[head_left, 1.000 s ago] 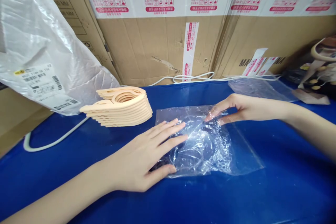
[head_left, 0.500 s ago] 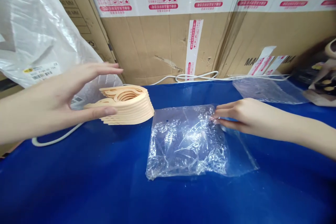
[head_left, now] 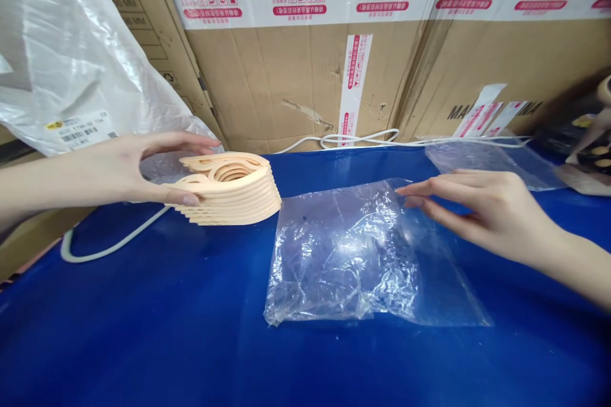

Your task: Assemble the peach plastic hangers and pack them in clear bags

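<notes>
The stack of peach pieces (head_left: 233,203) sits on your blue worktop (head_left: 191,343), toward its rear left corner. Your left hand (head_left: 121,168) reaches round the stack's left end, thumb and fingers apart; you cannot tell whether they press on it. Just beside the stack's right end, the clear plastic bag (head_left: 334,254) lies flat across the middle, and your right hand (head_left: 496,219) pinches its film near the far right corner. A white cable (head_left: 429,142) runs along the worktop's rear edge, before taped cartons (head_left: 286,76). A labelled white sack (head_left: 95,57) slumps over the rear left corner.
</notes>
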Available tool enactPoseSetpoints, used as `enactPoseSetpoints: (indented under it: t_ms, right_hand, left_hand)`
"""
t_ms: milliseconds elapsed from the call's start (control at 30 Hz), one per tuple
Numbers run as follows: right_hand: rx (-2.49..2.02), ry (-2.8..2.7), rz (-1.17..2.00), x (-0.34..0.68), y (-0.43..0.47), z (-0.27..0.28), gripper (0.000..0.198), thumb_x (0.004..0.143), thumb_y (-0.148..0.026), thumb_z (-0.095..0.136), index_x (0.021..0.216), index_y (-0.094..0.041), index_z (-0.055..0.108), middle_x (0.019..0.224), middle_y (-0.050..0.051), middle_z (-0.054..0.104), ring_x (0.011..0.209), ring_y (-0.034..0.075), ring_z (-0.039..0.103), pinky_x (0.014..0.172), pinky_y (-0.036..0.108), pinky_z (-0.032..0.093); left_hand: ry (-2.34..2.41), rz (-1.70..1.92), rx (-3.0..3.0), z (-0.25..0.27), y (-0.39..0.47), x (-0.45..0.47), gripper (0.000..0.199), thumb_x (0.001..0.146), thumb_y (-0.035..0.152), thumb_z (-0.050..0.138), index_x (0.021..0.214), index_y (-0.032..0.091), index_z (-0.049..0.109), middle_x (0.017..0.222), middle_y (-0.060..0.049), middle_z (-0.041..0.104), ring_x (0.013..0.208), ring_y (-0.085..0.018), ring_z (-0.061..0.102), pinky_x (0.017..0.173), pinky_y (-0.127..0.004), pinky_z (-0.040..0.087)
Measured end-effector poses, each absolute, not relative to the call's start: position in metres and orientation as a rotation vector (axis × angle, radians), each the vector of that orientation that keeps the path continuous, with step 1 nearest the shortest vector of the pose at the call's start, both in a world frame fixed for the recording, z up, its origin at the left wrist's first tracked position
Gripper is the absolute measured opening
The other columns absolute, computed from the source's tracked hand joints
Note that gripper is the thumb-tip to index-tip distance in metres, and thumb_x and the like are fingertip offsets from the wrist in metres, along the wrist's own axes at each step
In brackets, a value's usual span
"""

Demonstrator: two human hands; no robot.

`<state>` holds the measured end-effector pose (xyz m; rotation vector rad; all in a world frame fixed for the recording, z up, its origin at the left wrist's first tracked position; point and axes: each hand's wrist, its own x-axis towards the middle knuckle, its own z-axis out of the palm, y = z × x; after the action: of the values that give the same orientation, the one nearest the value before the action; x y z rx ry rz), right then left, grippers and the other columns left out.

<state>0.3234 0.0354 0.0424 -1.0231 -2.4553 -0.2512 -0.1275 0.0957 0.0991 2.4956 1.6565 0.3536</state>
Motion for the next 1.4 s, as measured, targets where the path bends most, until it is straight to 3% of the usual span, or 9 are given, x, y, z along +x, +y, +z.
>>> enactPoseSetpoints:
  t_ms: [200,300,367,467,567,767,1167,1300,1400]
  right_hand:
    - [-0.993,-2.181,-0.427,0.319,0.026,0.051,0.018,0.09,-0.017,0.056,0.102,-0.024,0.067,0.077,0.0,0.074,0.074,0.015,0.07,0.07,0.028,0.05]
    - [-1.089,-2.119,-0.209,0.309,0.022,0.056,0.013,0.093,-0.025,0.055,0.099,-0.022,0.067,0.075,-0.001,0.072,0.073,0.014,0.069,0.069,0.025,0.051]
    - [-1.116,-2.1,0.083,0.299,0.021,0.061,0.02,0.093,-0.035,0.056,0.106,-0.023,0.065,0.084,-0.001,0.073,0.078,0.014,0.069,0.07,0.024,0.053]
    - [-1.016,-2.192,0.364,0.282,0.016,0.066,0.051,0.086,-0.049,0.064,0.13,-0.026,0.052,0.119,0.004,0.065,0.097,0.018,0.067,0.078,0.027,0.057]
    - [-0.906,-2.402,0.258,0.266,0.008,0.064,0.079,0.077,-0.058,0.071,0.143,-0.028,0.039,0.138,0.008,0.052,0.114,0.027,0.06,0.088,0.036,0.056]
    - [-0.815,-2.551,0.042,0.251,-0.008,0.054,0.063,0.088,-0.041,0.062,0.144,-0.025,0.038,0.139,0.01,0.052,0.122,0.028,0.053,0.093,0.04,0.052]
    - [-1.012,-2.477,0.41,0.259,-0.013,0.046,0.082,0.077,-0.058,0.071,0.145,-0.035,0.031,0.134,0.004,0.058,0.116,0.026,0.06,0.087,0.035,0.057]
    - [-1.1,-2.434,0.595,0.27,-0.012,0.049,0.082,0.077,-0.052,0.073,0.145,-0.04,0.029,0.143,0.003,0.051,0.119,0.026,0.06,0.089,0.033,0.058]
    - [-1.167,-2.407,0.607,0.29,0.002,0.059,0.083,0.076,-0.048,0.075,0.145,-0.043,0.031,0.142,0.0,0.053,0.12,0.025,0.06,0.087,0.028,0.059]
  left_hand:
    - [1.613,0.715,2.501,0.097,0.079,-0.119,0.078,0.07,0.062,0.067,0.136,0.024,0.051,0.122,0.004,0.063,0.112,-0.031,0.059,0.099,-0.066,0.034]
    - [1.472,0.838,2.563,0.094,0.053,-0.086,0.067,0.081,0.053,0.059,0.14,0.023,0.046,0.127,0.004,0.058,0.118,-0.027,0.055,0.105,-0.056,0.034]
    - [1.28,0.996,2.547,0.088,0.034,-0.06,0.069,0.08,0.05,0.067,0.139,0.022,0.046,0.13,-0.001,0.056,0.115,-0.024,0.055,0.105,-0.049,0.041]
    - [1.196,0.953,2.587,0.074,0.01,-0.028,0.072,0.08,0.05,0.071,0.14,0.025,0.042,0.132,-0.004,0.052,0.116,-0.022,0.055,0.104,-0.036,0.047]
    - [1.125,0.867,2.628,0.058,-0.003,-0.009,0.071,0.084,0.052,0.067,0.142,0.027,0.034,0.139,-0.005,0.049,0.129,-0.026,0.047,0.109,-0.038,0.043]
    - [0.988,0.886,2.518,0.035,-0.008,0.01,0.07,0.085,0.048,0.066,0.143,0.033,0.028,0.141,-0.005,0.047,0.126,-0.026,0.049,0.105,-0.041,0.046]
    - [0.974,0.796,2.319,0.011,-0.01,0.01,0.064,0.086,0.051,0.064,0.139,0.036,0.031,0.134,-0.005,0.05,0.116,-0.024,0.055,0.095,-0.039,0.053]
    - [1.018,0.746,2.323,0.008,-0.011,0.009,0.083,0.082,0.057,0.066,0.147,0.038,0.019,0.141,-0.007,0.047,0.123,-0.029,0.053,0.097,-0.046,0.053]
    - [1.114,0.678,2.388,0.007,-0.009,0.006,0.096,0.081,0.061,0.064,0.153,0.035,0.006,0.155,-0.01,0.032,0.139,-0.034,0.038,0.109,-0.055,0.041]
